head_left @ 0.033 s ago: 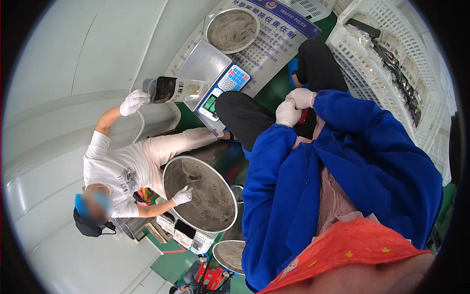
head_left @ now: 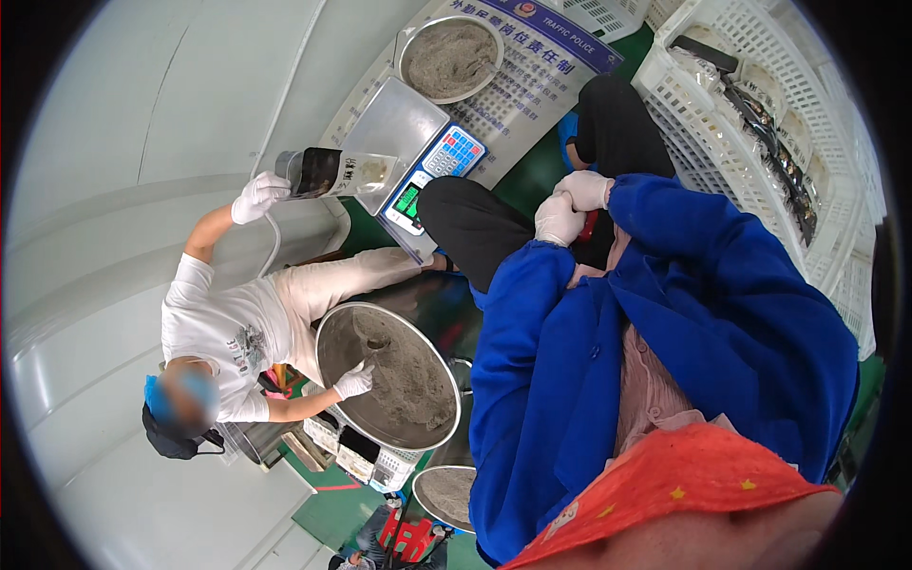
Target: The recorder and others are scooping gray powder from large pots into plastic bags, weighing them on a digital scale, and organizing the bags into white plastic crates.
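My left hand (head_left: 559,219) and my right hand (head_left: 585,190), both in white gloves, meet between my knees. Their fingers are curled closed and pressed against each other, and no object shows in them. Something red (head_left: 589,226) peeks out just beneath the hands. To my left sits a co-worker in white gloves. One hand of theirs (head_left: 259,197) holds up a clear and black pouch (head_left: 332,174). Their other hand (head_left: 354,380) reaches into a large steel basin (head_left: 389,439) of grey-brown powder. A digital scale (head_left: 404,119) stands beside my left knee.
Another basin of powder (head_left: 451,59) rests beyond the scale on a printed board (head_left: 532,104). White plastic crates (head_left: 698,142) with packed pouches (head_left: 774,142) are stacked at my right. Behind the co-worker's basin are a smaller basin (head_left: 446,494) and a red stool (head_left: 410,540).
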A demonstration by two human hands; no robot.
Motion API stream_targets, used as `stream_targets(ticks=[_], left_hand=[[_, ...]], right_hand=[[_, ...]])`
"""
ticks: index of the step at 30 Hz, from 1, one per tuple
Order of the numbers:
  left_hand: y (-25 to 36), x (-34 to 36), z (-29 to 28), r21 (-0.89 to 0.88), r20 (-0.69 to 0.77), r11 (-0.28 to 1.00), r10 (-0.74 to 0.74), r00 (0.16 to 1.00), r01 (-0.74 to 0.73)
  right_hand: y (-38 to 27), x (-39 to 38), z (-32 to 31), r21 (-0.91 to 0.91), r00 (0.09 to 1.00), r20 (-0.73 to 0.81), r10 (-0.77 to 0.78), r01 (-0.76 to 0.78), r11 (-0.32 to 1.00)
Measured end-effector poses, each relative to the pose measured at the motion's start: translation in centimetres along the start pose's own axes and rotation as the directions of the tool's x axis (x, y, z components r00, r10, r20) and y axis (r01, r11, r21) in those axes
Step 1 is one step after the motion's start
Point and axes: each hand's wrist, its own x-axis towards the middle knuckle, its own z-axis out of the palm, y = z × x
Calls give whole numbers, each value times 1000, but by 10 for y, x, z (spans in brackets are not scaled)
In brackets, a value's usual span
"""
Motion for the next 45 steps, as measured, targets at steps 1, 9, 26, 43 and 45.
stream_targets(ticks=[1, 9, 26, 43, 45], left_hand=[[0, 0, 0, -1, 1, 1000, 1, 1000, -1], [4, -1, -3, 12, 35, 1000, -8, 999, 7], [5, 1, -5, -25, 46, 999, 22, 999, -21], [-4, 3, -7, -140, -50, 990, -30, 998, 23], [-4, 3, -5, -142, -52, 990, -17, 998, 9]], right_hand=[[0, 0, 0, 3, 1000, 2, 8, -8, 1000], [-1, -2, -2, -9, 1000, 22, 8, -8, 1000], [2, -1, -6, -82, 998, 22, 53, -51, 995], [35, 30, -200, 38, 829, -550, 99, -94, 995], [38, 48, -205, -13, 846, -531, 47, -63, 998]])
